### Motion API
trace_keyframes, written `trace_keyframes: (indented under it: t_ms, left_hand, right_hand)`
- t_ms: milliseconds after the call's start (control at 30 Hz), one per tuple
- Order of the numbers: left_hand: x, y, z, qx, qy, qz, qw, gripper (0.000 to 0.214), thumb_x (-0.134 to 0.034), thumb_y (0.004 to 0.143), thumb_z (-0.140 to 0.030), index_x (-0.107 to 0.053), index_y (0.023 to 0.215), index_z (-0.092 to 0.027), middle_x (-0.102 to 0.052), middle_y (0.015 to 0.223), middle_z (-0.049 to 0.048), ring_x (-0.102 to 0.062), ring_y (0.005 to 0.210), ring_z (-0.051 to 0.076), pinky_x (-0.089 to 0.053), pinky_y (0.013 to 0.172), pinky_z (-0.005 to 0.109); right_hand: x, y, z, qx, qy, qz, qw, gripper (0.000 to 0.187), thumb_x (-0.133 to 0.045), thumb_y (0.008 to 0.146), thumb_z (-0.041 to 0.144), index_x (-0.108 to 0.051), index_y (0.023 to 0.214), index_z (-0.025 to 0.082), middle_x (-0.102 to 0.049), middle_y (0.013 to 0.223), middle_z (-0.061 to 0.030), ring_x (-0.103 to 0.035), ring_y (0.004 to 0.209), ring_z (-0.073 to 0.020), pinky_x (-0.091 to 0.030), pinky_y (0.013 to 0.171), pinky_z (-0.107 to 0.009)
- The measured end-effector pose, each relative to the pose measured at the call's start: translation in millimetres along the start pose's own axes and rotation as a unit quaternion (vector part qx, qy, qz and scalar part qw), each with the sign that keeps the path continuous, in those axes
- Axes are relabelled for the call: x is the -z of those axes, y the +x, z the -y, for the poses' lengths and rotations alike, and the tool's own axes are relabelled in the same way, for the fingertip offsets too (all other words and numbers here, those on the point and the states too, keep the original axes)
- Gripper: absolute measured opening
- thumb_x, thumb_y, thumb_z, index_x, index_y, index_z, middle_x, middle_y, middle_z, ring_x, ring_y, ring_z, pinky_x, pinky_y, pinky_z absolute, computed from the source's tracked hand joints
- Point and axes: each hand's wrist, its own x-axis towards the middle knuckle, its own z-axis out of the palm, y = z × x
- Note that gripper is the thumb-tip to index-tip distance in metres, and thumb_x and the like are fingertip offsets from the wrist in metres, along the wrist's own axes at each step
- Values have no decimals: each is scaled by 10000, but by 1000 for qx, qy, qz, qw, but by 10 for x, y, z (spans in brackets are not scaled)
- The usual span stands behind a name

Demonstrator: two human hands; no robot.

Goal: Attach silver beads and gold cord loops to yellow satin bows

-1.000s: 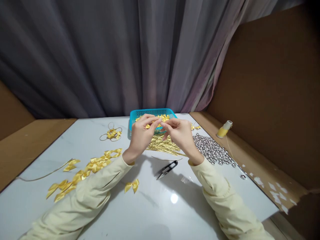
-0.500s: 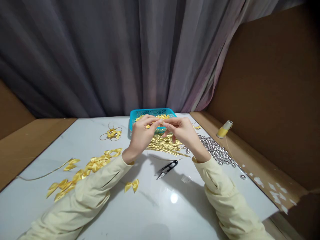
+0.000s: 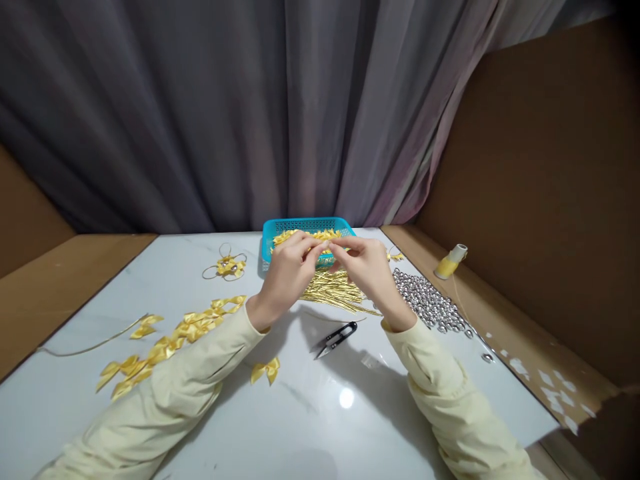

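Note:
My left hand [image 3: 287,275] and my right hand [image 3: 369,269] are raised together above the table, fingertips pinched and meeting around a small gold piece [image 3: 326,251] that I cannot make out clearly. They hover over a heap of gold twist ties [image 3: 334,293], just in front of a turquoise basket [image 3: 270,235] holding yellow ribbon bows. Both arms wear pale yellow sleeves.
Black thread snips [image 3: 336,338] lie on the white table [image 3: 310,413] under my hands. Yellow bows [image 3: 170,339] trail to the left, with one bow [image 3: 265,371] near my left sleeve. Silver bells [image 3: 429,303] are heaped on the right, beside a yellow thread spool [image 3: 450,261]. Cardboard walls flank both sides.
My hands stayed pinched together and shifted only slightly; the right wrist dropped closer to the table. The view moved a little.

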Motion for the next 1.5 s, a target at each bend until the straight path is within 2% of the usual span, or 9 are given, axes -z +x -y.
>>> trace_keyframes:
  t_ms: [133, 367, 567, 633, 767, 1033, 1200, 1333, 1500]
  left_hand:
    - [71, 26, -56, 16, -13, 13, 1000, 167, -538, 834, -232, -671, 745, -183, -647, 761, 30, -572, 706, 149, -438, 626, 264]
    - [411, -4, -174, 79, -105, 108, 985, 249, -536, 837, -336, -681, 687, -199, -652, 700, 13, -542, 608, 132, -404, 527, 255]
    - [669, -105, -209, 153, -178, 173, 957, 271, -545, 820, -400, -671, 659, -221, -417, 494, -26, -348, 437, 100, -265, 399, 251]
    - [715, -126, -189, 175, -207, 194, 943, 244, -570, 800, -401, -673, 666, -225, -387, 474, -33, -331, 425, 97, -253, 395, 249]
    - [756, -153, -111, 199, -250, 238, 917, 216, -592, 780, -387, -668, 666, -220, -495, 554, -11, -347, 441, 95, -263, 399, 250]
    - [796, -159, -65, 179, -237, 296, 908, 269, -590, 781, -409, -671, 655, -186, -575, 654, 16, -383, 473, 85, -290, 406, 226]
    - [836, -148, -98, 193, -231, 329, 895, 259, -574, 796, -400, -676, 744, -167, -516, 609, -11, -394, 519, 89, -315, 458, 215]
    - [833, -141, -88, 197, -231, 340, 890, 286, -574, 799, -415, -655, 718, -153, -546, 695, 6, -416, 569, 90, -313, 490, 221]
    - [816, -135, -73, 213, -241, 346, 881, 312, -585, 793, -432, -626, 680, -144, -465, 622, -24, -342, 509, 66, -262, 466, 224]
  right_hand:
    - [1, -5, 32, -44, 86, -10, 995, 229, -601, 742, 340, -705, 826, 155, -695, 776, -70, -576, 447, -99, -348, 340, -195]
    - [-93, -141, 90, 38, 148, -7, 988, 139, -618, 767, 321, -688, 799, 205, -667, 942, -51, -550, 477, -67, -397, 365, -197]
    - [-224, -288, 160, 69, 211, -9, 975, 75, -636, 769, 274, -686, 796, 224, -647, 914, -38, -543, 465, -78, -450, 378, -241]
    - [-243, -330, 166, 100, 195, -10, 976, 74, -630, 780, 262, -692, 820, 250, -642, 914, -31, -559, 504, -95, -474, 398, -258]
    - [-247, -378, 146, 147, 157, -4, 976, 104, -619, 793, 225, -698, 835, 277, -635, 877, -26, -594, 622, -134, -514, 477, -288]
    - [-232, -389, 105, 214, 137, 32, 967, 360, -571, 801, 89, -645, 1048, 340, -598, 907, -21, -587, 779, -150, -517, 582, -286]
    - [-196, -375, 93, 309, 77, 24, 948, 354, -518, 816, 57, -649, 1046, 291, -608, 904, -29, -579, 806, -150, -515, 650, -306]
    - [-168, -359, 120, 328, 40, 27, 943, 281, -501, 829, 68, -661, 975, 246, -600, 854, -37, -578, 762, -143, -507, 635, -301]
    - [-160, -371, 158, 343, 6, 16, 939, 238, -493, 832, 52, -644, 929, 208, -609, 842, -42, -576, 755, -138, -501, 642, -298]
